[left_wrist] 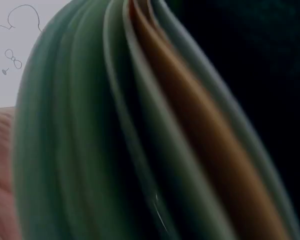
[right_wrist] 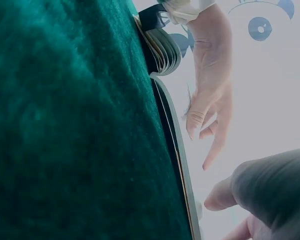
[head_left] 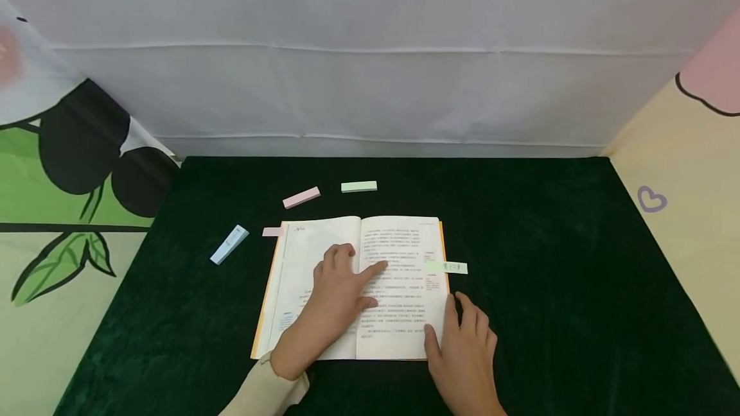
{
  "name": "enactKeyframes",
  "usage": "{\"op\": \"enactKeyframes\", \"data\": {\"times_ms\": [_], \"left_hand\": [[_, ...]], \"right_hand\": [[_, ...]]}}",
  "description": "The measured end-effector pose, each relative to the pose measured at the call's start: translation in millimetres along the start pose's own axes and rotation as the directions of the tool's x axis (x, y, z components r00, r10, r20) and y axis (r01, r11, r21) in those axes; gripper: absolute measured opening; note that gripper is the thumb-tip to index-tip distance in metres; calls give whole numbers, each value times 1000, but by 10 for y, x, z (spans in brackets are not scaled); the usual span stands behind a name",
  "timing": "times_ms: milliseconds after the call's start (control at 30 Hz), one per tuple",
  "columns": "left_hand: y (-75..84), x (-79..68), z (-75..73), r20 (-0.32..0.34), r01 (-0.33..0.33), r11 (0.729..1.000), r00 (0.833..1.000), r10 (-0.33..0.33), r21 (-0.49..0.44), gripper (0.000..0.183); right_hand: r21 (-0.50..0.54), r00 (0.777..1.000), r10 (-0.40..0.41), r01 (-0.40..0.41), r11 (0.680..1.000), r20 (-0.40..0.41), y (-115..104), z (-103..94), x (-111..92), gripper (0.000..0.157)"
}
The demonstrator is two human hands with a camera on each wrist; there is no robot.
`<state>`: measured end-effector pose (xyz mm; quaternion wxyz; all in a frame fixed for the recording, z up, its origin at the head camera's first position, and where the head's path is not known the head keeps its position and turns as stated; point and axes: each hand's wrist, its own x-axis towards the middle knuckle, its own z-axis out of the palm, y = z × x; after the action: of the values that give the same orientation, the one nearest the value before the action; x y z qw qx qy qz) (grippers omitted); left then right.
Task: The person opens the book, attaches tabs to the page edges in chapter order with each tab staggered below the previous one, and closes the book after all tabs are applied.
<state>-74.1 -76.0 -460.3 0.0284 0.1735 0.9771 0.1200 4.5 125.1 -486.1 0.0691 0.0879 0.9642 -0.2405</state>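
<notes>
An open book lies on the green cloth, its page edges fanned close up in the left wrist view. Over its middle is my left hand, index finger stretched toward the text of the right page; the right wrist view shows this hand slightly above the pages. My right hand, fingers loosely extended, rests at the book's lower right edge, thumb by the page corner. A handwritten index tab, pale green where it lies on the page, sticks out at the right edge. A pink tab pokes out at upper left.
Beyond the book lie a pink sticky-tab pad and a green one. A light blue pad lies to the left. The dark green cloth covers the table, with a white curtain hanging behind it.
</notes>
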Motion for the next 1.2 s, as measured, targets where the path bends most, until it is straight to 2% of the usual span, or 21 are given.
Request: {"op": "enactKeyframes", "data": {"times_ms": [133, 367, 633, 833, 1000, 1200], "left_hand": [[18, 3, 7, -13, -16, 1000, 1000, 16, 15, 65], [28, 21, -3, -34, -10, 999, 999, 12, 53, 65], [24, 22, 0, -46, -12, 998, 999, 15, 63, 65], [22, 2, -10, -53, -16, 998, 998, 19, 66, 65], [26, -36, -13, -57, -8, 999, 998, 11, 47, 65], [33, -43, -3, -68, -5, 1000, 998, 7, 30, 60]], "right_hand": [[24, 1000, 5, -4, 1000, -15, -20, -22, -15, 65], [33, 997, -39, 42, 999, -60, -51, -31, -36, 63], [114, 995, -3, 14, 993, -100, -62, -25, 2, 55], [181, 995, 28, -10, 983, -95, -91, -66, -7, 52], [181, 995, 23, -5, 983, -98, -133, -103, -56, 53], [171, 991, -24, 47, 984, -134, -191, -152, -122, 55]]}}
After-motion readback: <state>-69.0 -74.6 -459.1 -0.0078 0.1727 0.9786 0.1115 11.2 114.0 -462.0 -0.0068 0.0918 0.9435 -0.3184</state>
